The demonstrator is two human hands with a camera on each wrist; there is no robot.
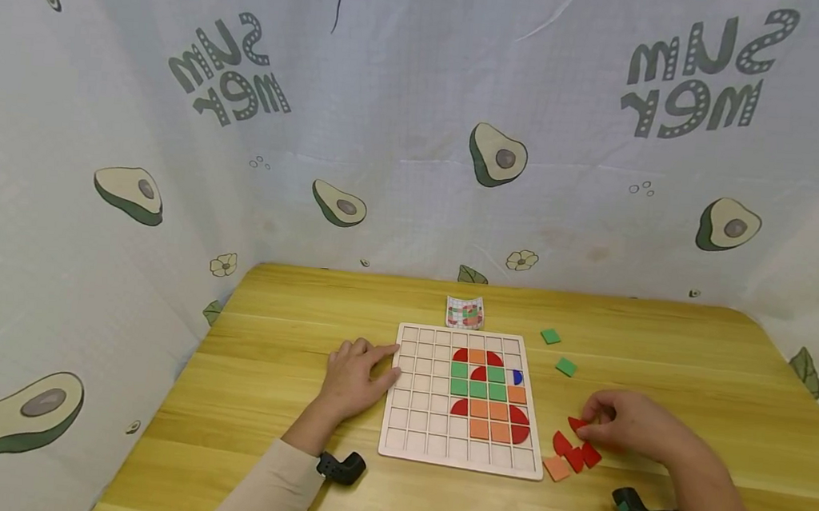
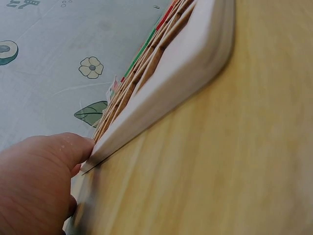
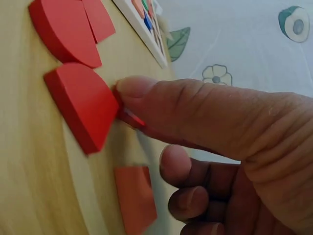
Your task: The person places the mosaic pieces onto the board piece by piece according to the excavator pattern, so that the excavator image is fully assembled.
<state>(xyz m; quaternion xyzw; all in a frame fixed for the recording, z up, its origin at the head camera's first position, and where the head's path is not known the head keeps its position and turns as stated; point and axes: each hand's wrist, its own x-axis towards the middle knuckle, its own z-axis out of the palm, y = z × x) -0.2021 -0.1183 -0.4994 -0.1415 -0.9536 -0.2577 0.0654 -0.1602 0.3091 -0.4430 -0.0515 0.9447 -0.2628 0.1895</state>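
A white square grid board [image 1: 418, 422] lies on the table with red, orange, green and blue pieces set in several cells. At its left edge, my left hand [image 1: 352, 379] touches the side with thumb and index finger extended; the left wrist view shows the thumb [image 2: 73, 147] against the board's edge. To the right of the board, my right hand [image 1: 630, 424] pinches a red quarter-circle piece [image 1: 575, 422] between thumb and finger. Just below that hand lie several loose red quarter-circle pieces [image 3: 83, 107] and an orange square [image 1: 556, 468]. The thumb partly hides the pinched piece in the right wrist view.
Two green squares [image 1: 566, 367] lie right of the board, toward the back. Behind the board's far edge stands a small pattern card [image 1: 465, 314]. A white printed cloth [image 1: 419, 128] hangs behind the wooden table [image 1: 290, 302].
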